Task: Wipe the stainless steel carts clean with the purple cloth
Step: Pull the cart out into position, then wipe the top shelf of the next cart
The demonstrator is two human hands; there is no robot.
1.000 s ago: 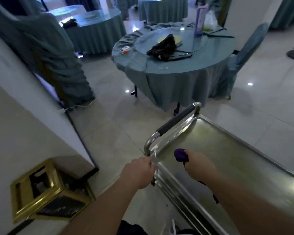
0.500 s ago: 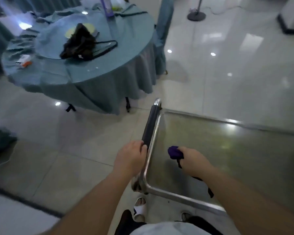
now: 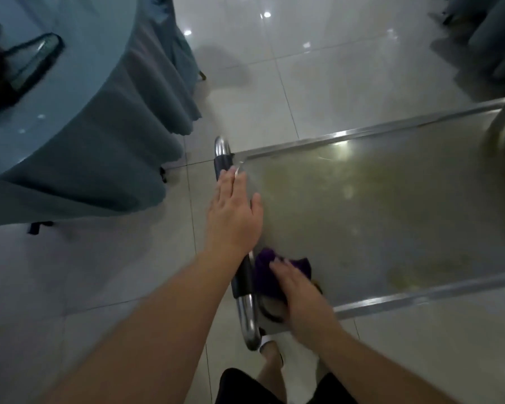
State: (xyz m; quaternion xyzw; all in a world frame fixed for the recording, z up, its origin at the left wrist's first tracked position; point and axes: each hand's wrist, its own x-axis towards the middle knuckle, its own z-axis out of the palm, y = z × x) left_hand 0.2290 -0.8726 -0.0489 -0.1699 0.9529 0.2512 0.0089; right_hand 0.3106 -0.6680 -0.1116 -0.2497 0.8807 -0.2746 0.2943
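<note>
Head view: right hand (image 3: pixel 299 295) presses bunched purple cloth (image 3: pixel 267 263) flat-fingered onto shiny stainless steel cart tray (image 3: pixel 376 217), near corner by black-sleeved handle bar (image 3: pixel 241 275). Left hand (image 3: pixel 233 217) flat, open over handle. Cloth soft, light; palm pressure suffices, steel likely slick.

Hidden, cropped and smeared parts around the two hands

The purple cloth (image 3: pixel 264 265) lies mostly under the right hand (image 3: pixel 296 290), only its far edge showing past the fingertips; the cart (image 3: pixel 391 205) runs off the right edge, its lower shelves unseen; the left hand (image 3: pixel 235 214) covers the middle of the black handle (image 3: pixel 242 275); beyond those fingers a dark object (image 3: pixel 0 74) on the round table (image 3: pixel 94 135) is cropped and too blurred to name
</note>
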